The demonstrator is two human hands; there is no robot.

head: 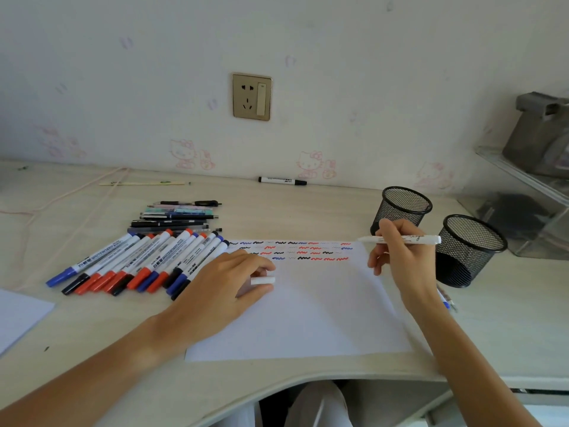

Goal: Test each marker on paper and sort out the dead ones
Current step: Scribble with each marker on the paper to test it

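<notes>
A white sheet of paper [308, 315] lies on the desk, its top rows filled with black, red and blue squiggles [295, 251]. My right hand [400, 257] holds an uncapped white marker [400, 239] level above the sheet's top right corner, tip pointing left. My left hand [224, 285] rests on the paper's left part and grips the white cap [262, 280]. A fan of red, blue and black whiteboard markers [144, 263] lies left of the sheet, with thinner pens [178, 215] behind them.
Two black mesh pen cups [400, 208] [468, 251] stand to the right of the paper. A lone black-capped marker [281, 181] lies by the wall. Another sheet [18, 315] sits at the far left. A clear box [523, 211] occupies the right edge.
</notes>
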